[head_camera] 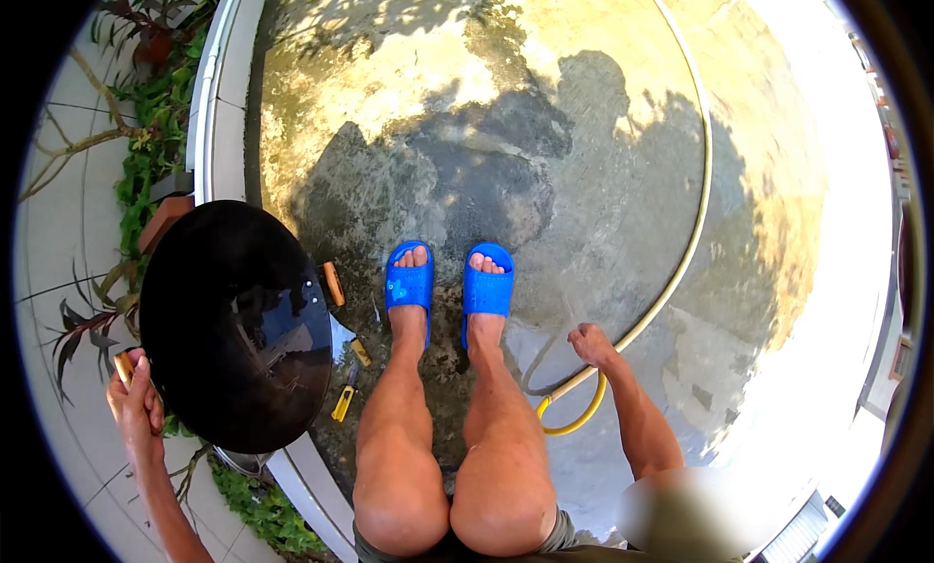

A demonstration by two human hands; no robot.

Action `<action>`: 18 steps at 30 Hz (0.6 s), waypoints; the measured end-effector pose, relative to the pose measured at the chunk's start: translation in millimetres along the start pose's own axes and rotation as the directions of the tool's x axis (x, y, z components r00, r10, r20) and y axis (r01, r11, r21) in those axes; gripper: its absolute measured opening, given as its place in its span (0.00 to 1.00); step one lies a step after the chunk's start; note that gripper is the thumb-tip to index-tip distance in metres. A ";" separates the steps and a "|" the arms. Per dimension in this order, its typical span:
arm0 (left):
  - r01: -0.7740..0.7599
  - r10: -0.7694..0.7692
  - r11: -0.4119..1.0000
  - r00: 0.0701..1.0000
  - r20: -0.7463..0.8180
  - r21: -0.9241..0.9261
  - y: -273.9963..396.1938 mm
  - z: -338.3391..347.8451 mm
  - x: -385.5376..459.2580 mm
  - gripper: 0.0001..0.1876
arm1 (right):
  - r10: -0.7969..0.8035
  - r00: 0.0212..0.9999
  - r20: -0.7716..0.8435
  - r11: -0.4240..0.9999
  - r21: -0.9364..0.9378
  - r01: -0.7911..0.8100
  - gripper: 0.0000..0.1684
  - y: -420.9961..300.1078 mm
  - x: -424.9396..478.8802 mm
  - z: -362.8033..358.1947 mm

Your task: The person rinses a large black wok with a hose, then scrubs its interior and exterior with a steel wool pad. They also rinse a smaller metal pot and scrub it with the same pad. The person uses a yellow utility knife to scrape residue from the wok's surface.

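Note:
My left hand (139, 402) grips the short wooden handle (124, 368) of a dark wok (233, 329). The wok is tilted, its wet-looking inside reflecting light, and it covers part of the low wall. To the right, my right hand (592, 345) is closed around the end of a yellow hose (584, 421), which loops below my wrist. A faint streak of water seems to leave the hose end. Beside the wok lie a yellow box cutter (343, 404), a knife with a wooden handle (361, 352) and another wooden handle (334, 283), whose other end is hidden.
Blue slides (410, 282) are on my feet on the wet concrete floor (481, 191). The hose's long pale run (704, 161) curves up the right side. A white low wall (226, 132) borders green plants (164, 88) at left. Under the wok, a metal vessel's rim (248, 461) shows.

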State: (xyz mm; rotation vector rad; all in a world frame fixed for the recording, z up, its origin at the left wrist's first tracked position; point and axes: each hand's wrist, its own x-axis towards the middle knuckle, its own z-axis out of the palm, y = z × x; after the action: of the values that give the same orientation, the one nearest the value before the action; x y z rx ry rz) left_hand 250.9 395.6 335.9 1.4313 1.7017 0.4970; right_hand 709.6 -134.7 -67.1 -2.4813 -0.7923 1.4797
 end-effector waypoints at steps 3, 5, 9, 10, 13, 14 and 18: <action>0.009 -0.009 1.000 1.000 0.007 -0.013 1.6 -5.6 -8.2 0.13 | -0.120 0.988 -0.098 0.987 0.092 0.129 0.23 -44.5 14.0 22.3; 0.003 -0.004 1.000 1.000 -0.020 -0.004 3.6 -18.0 -17.2 0.13 | -0.165 0.986 -0.026 0.979 0.120 0.167 0.22 -95.6 22.5 14.3; 0.020 -0.019 1.000 0.998 -0.066 0.013 15.2 -22.2 -28.5 0.14 | -0.206 0.967 0.149 0.978 0.042 0.202 0.21 -159.4 33.9 2.4; 0.024 -0.024 1.000 0.998 -0.062 0.006 14.8 -19.3 -28.1 0.14 | -0.206 0.972 0.109 0.978 0.054 0.201 0.22 -163.6 40.5 6.7; 0.053 -0.053 0.999 0.996 -0.072 -0.003 12.4 -21.7 -26.6 0.13 | -0.195 0.981 -0.006 0.974 0.118 0.194 0.24 -183.7 59.3 15.7; 0.056 -0.057 0.998 0.995 -0.077 -0.010 10.9 -21.4 -25.2 0.13 | -0.180 0.982 -0.052 0.970 0.159 0.186 0.24 -190.3 68.9 13.5; 0.088 -0.087 0.996 0.991 -0.097 0.009 4.3 -22.7 -24.5 0.13 | -0.111 0.974 -0.195 0.963 0.221 0.154 0.25 -214.9 90.8 -11.1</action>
State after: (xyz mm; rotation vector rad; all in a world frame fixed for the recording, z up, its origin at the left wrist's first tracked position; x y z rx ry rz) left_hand 235.4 378.4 360.5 1.3546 1.8392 0.5154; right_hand 674.9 95.6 -50.1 -2.2968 -0.6908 1.2049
